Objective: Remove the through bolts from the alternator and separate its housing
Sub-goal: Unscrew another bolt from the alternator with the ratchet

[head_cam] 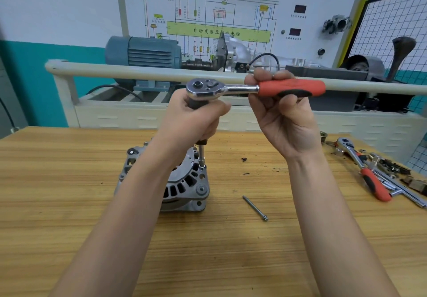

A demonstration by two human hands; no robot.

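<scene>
A grey alternator [184,186] stands on the wooden table [69,204], partly hidden by my left forearm. A ratchet wrench [242,89] with a red handle sits on top of a long extension bar [201,153] whose socket rests on a bolt at the alternator's right rim. My left hand [196,119] grips the upper part of the extension just under the ratchet head. My right hand [282,114] holds the red handle from below, fingers curled over it. One long through bolt [255,208] lies loose on the table to the right of the alternator.
A second red-handled ratchet [365,169] and several sockets, bars and small parts lie at the table's right edge. Behind the table stand a cream rail [138,71], a blue electric motor [143,52] and a wiring-diagram board [219,19]. Dark crumbs dot the wood.
</scene>
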